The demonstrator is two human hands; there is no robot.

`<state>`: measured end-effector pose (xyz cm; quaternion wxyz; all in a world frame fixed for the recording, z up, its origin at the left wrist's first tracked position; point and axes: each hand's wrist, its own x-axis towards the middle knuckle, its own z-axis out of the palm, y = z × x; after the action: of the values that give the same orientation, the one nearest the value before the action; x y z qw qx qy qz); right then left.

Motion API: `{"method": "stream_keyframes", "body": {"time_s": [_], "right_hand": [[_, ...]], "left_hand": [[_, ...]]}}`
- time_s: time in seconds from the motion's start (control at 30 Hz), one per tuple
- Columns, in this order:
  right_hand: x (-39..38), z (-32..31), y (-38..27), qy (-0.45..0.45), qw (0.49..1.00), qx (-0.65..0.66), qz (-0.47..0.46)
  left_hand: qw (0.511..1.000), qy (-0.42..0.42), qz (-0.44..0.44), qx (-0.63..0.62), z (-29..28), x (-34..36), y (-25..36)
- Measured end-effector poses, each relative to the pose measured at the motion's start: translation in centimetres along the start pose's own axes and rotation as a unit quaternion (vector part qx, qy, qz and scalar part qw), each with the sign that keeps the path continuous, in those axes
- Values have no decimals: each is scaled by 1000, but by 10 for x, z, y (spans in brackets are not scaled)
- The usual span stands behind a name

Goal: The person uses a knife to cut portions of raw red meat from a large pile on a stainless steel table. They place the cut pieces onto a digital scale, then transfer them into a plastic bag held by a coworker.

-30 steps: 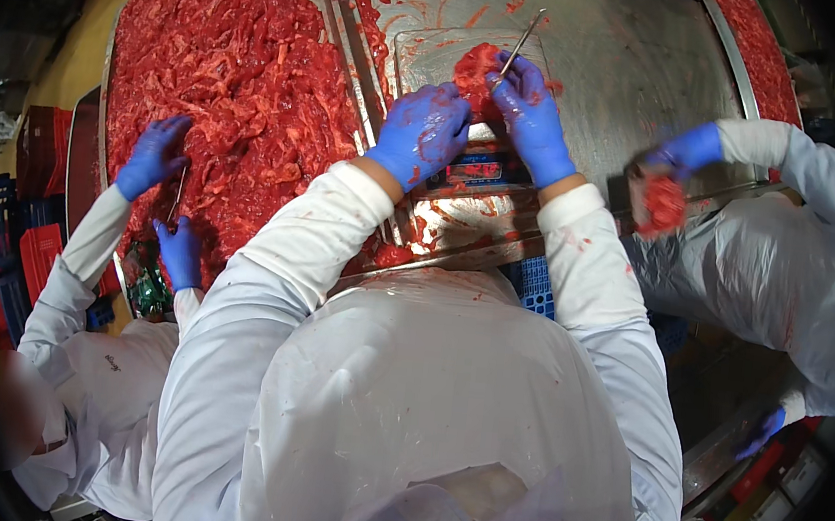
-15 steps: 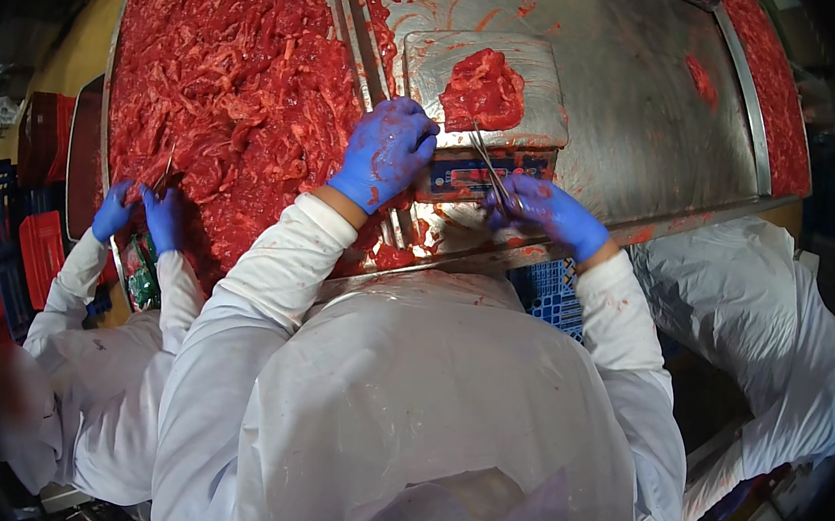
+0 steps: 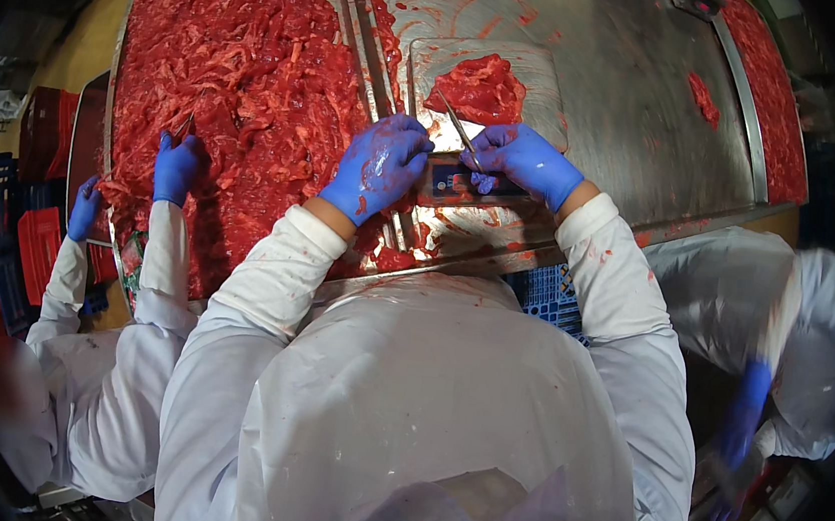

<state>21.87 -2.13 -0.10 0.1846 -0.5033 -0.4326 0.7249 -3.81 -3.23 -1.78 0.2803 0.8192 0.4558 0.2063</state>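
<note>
My gloved right hand (image 3: 529,163) is closed around slim metal tweezers (image 3: 458,129) in front of a weighing scale. Their tip points up and left, by the lower edge of a red lump of meat (image 3: 484,88). That lump lies on the scale's steel platform (image 3: 546,77), above a dark display panel (image 3: 450,180). My left hand (image 3: 378,166), its blue glove smeared red, is at the platform's lower left corner beside a metal divider rail (image 3: 363,39). Its fingers curl inward, and whatever they may hold is hidden.
Left of the rail a wide tray holds a heap of red meat (image 3: 233,92). A co-worker's gloved hand (image 3: 175,167) works there. At right are a small meat scrap (image 3: 703,97), another meat-filled tray (image 3: 767,98) and a second person's gloved arm (image 3: 747,413). Blue crates (image 3: 550,298) stand below the table edge.
My right hand has moved up and left with the tweezers. The lump on the scale has shifted shape. The left co-worker's hands moved apart; a gloved arm has appeared at right.
</note>
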Motion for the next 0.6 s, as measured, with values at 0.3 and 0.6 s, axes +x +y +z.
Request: {"method": "stream_keyframes", "body": {"time_s": [0.3, 0.6], "right_hand": [[32, 4, -16, 12, 1000, 19, -12], [12, 76, 0, -113, 961, -211, -137]], "left_hand": [[999, 9, -8, -31, -4, -21, -3], [938, 147, -304, -71, 8, -99, -89]]}}
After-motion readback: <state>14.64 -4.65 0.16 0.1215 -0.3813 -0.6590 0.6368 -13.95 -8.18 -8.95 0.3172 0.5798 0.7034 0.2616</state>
